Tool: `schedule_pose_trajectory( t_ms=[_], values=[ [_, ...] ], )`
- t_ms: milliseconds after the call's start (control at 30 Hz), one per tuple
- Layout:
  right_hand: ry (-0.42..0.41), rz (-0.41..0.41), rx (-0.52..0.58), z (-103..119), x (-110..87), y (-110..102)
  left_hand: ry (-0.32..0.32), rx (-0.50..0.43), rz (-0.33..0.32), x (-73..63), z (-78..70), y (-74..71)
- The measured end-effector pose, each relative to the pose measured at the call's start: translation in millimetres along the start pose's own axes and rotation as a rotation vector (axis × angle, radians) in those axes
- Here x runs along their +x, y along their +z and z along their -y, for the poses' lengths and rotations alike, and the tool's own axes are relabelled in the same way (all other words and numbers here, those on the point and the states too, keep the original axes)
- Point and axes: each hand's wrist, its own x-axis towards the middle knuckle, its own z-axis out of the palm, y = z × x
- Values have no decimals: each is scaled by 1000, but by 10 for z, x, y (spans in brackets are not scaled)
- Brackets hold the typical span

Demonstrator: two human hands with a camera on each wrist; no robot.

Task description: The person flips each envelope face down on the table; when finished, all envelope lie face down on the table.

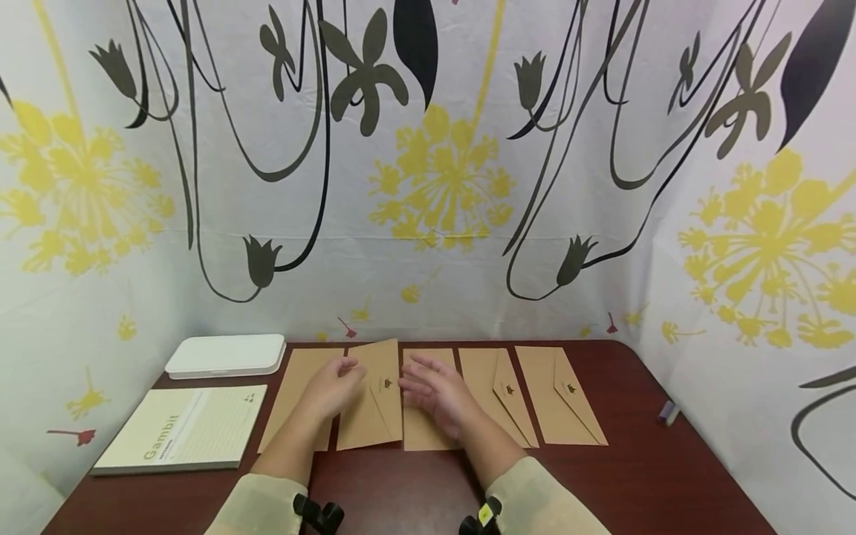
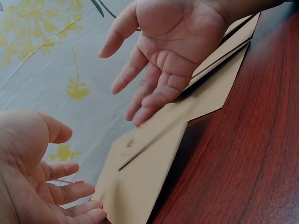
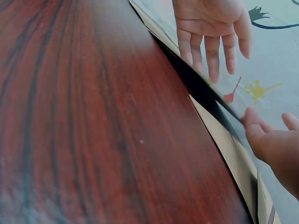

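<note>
A row of brown kraft envelopes lies across the table. The second from the left, an envelope (image 1: 370, 416) with a small dark crown print, sits askew and raised off the tabletop; its edge appears lifted in the right wrist view. My left hand (image 1: 332, 390) is at that envelope's left side, fingers relaxed, with the leftmost envelope (image 1: 294, 401) below it. Over the middle envelope (image 1: 424, 435) is my right hand (image 1: 438, 392), its fingers extended towards the raised envelope's right edge. In the left wrist view, both hands' fingertips are at the edges of the tilted envelope (image 2: 147, 163); firm contact is unclear.
To the left lies a cream notebook (image 1: 180, 431) marked "Gambit", with a white flat box (image 1: 226, 355) behind it. Two more envelopes (image 1: 487, 371) (image 1: 542, 371) lie to the right. A small pen-like object (image 1: 669, 412) is at the table's right edge. Patterned cloth surrounds the table.
</note>
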Motion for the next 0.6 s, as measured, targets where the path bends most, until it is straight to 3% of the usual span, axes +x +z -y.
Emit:
schedule_pose_trajectory(
  t_ms=[200,433,600],
  values=[
    [-11,5,10,20,-14,18,7,-6,24,-18,-36,9],
    [-48,57,-96,17,-47,85,38,-49,60,-32,-79,54],
    [-35,53,-171,0,-69,138,22,-111,97,-56,-112,100]
  ],
)
